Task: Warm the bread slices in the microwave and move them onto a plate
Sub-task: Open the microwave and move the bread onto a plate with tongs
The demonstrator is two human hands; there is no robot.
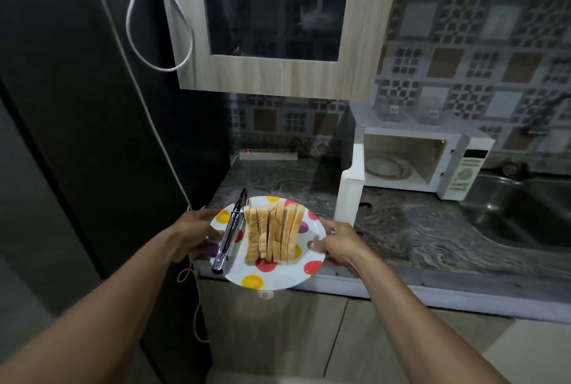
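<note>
Up close, two bare forearms reach forward, the left hand and right hand each clamped on opposite rims of a white plate dotted red, yellow and purple, held level above the front edge of the counter. The right thumb lies on the rim; most left fingers are hidden under the plate. On it a row of bread slices stands on edge, packed side by side, the slices' long axis running away from the camera toward the wall. Beside them on the left lie metal tongs, closed, tips pointing away. Farther on, a dark veined stone counter carries a white microwave, door swung open, its turntable bare. A steel sink is cut off at right. Patterned tiles and a wood-framed cabinet fill the dim wall; a white cord hangs at left.
</note>
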